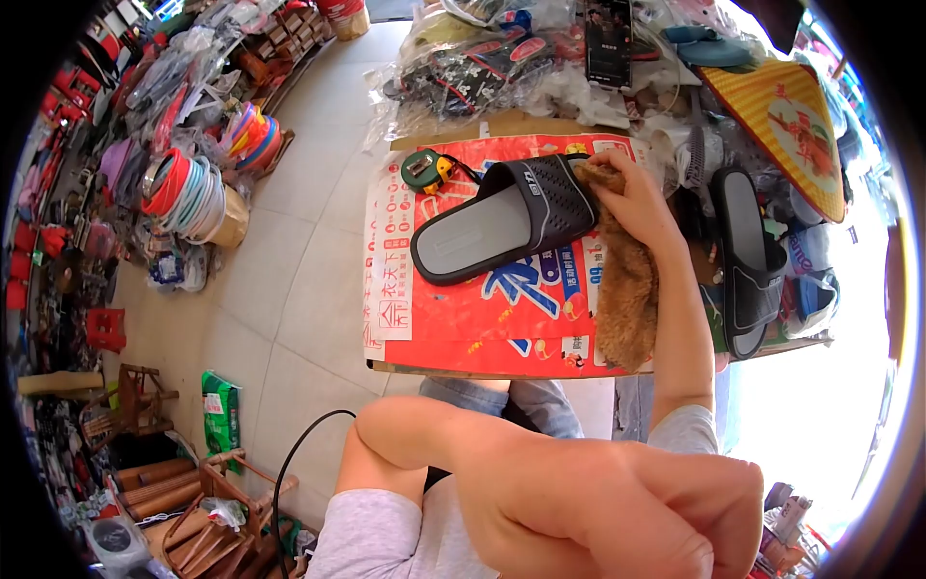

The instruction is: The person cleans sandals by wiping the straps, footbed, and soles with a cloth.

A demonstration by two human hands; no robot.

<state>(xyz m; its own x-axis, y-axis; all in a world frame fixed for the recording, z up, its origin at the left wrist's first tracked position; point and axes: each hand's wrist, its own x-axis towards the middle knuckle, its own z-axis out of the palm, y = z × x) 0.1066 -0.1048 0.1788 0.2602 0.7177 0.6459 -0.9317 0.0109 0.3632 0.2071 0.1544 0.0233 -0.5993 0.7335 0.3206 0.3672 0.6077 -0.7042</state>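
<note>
My right hand (632, 198) grips a brown fuzzy cloth (627, 299) and presses it at the toe end of a black slide sandal (473, 236) with a grey footbed. The cloth's long end hangs down over the red printed sheet (444, 318) under the sandal. My left hand (617, 507) is raised close to the camera, well apart from the sandal. Its fingers are curled, with the fingertips hidden. A second slide sandal (743, 251) lies to the right of my right forearm. A green and yellow tape measure (422, 171) sits at the upper left of the sheet.
Plastic-wrapped goods (473, 77) and a phone (609, 43) are at the back of the table. A yellow conical hat (776, 125) is at the right. Shelves of goods and stacked basins (183, 198) line the left, beyond the tiled floor (299, 241). Wooden stools (183, 521) stand at lower left.
</note>
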